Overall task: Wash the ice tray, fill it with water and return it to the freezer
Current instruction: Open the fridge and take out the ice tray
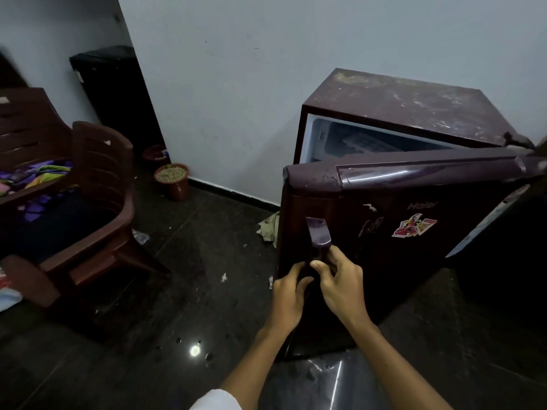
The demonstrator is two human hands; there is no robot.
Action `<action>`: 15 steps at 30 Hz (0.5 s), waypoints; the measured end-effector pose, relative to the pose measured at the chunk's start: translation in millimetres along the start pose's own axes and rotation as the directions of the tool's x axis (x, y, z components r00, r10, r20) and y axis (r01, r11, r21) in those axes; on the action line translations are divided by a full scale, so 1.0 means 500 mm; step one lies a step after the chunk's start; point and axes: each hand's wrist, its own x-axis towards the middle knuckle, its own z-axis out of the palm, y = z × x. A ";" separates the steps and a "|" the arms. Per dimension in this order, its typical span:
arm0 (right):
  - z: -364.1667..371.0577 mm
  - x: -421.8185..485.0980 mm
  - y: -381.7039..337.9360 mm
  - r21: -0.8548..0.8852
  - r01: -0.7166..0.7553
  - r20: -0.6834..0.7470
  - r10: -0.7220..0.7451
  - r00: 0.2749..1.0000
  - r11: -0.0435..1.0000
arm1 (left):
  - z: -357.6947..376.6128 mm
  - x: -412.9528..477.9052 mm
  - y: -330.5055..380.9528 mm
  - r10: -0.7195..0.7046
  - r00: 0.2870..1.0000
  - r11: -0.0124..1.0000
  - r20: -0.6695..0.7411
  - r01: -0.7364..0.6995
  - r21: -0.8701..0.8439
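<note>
Hands, head view: left hand (pixel 288 294) curled round the edge of the glossy maroon refrigerator door (pixel 399 232); right hand (pixel 340 287) pinching its moulded maroon handle (pixel 318 235). Door ajar, white-lined freezer compartment (pixel 370 140) showing. No ice tray visible. Advice: swing the door wide before reaching in.

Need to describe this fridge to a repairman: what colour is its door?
The fridge door is a glossy dark maroon; the head view shows it best.

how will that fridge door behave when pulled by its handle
The door likely swings as one rigid slab; it stands ajar, unbent. Probably heavy-ish: left hand and right hand both grip its handle. The glossy handle may be slippery.
</note>
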 end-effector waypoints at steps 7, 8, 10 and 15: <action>-0.078 -0.128 0.006 -0.042 -0.001 -0.013 0.000 1.000 0.999 | 0.067 -0.136 0.039 -0.040 0.996 0.999 -0.077 0.042 0.030; -0.090 -0.145 0.008 -0.043 -0.008 -0.015 0.007 1.000 0.999 | 0.078 -0.153 0.045 -0.052 0.995 0.998 -0.080 0.055 0.033; -0.115 -0.179 0.010 -0.022 -0.036 -0.018 0.035 0.999 0.999 | 0.097 -0.184 0.058 -0.068 0.995 0.997 -0.074 0.070 0.033; -0.180 -0.266 0.012 0.038 -0.101 -0.042 0.102 0.994 0.994 | 0.140 -0.266 0.111 -0.073 0.997 0.997 -0.007 0.073 -0.015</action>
